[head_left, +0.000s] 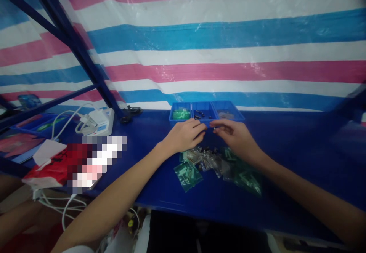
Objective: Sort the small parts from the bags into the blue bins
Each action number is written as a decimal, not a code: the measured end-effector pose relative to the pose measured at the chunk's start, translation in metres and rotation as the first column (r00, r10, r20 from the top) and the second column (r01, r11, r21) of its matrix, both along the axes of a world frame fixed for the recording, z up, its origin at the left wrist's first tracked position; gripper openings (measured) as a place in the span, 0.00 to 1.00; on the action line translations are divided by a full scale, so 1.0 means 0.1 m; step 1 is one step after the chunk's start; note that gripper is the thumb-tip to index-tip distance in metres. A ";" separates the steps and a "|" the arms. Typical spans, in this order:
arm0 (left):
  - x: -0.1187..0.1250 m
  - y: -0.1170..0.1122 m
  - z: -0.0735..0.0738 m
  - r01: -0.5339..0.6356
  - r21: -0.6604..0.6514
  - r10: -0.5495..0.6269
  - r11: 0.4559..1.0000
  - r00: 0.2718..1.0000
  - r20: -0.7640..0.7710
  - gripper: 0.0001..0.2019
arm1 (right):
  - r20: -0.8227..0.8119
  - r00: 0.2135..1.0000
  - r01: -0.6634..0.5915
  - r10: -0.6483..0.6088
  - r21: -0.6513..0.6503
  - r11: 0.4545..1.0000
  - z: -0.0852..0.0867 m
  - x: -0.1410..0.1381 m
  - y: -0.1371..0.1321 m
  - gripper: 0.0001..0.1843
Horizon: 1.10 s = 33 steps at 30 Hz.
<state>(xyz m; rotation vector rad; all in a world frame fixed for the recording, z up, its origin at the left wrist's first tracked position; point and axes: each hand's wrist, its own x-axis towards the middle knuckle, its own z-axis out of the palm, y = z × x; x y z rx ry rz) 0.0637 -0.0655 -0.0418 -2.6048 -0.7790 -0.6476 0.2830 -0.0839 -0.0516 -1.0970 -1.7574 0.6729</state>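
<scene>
My left hand (188, 134) is closed with curled fingers, just in front of a blue three-part tray (172, 116). Whatever its fingertips may hold is hidden. Close beside it, my right hand (232, 132) pinches a small dark piece (214, 128), too small to name. Inside the tray, green bags (181, 114) lie on the left, small dark parts (199, 113) in the middle, and clear bags (225, 114) on the right. Below my hands is a pile of small clear bags (210, 160) and green-tinted bags (188, 175) with pale, stick-like contents.
To the left are a white power strip (107, 123), a red bag (54, 165), a pixelated object (97, 165) and white cables (57, 203). A blue metal frame (82, 66) rises there. Behind the blue table (160, 184) hangs a striped sheet (214, 36). Another person's leg shows at lower left.
</scene>
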 end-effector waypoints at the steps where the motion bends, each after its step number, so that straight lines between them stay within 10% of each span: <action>1: 0.00 0.00 0.00 0.002 -0.001 -0.002 1.000 1.000 0.007 0.13 | -0.012 1.000 -0.009 0.009 -0.003 1.000 0.00 0.00 0.00 0.11; 33: 0.07 -0.06 -0.06 0.032 -0.154 -0.013 0.988 0.992 0.122 0.11 | 0.007 0.997 0.082 -0.082 0.042 0.996 0.03 -0.03 -0.04 0.11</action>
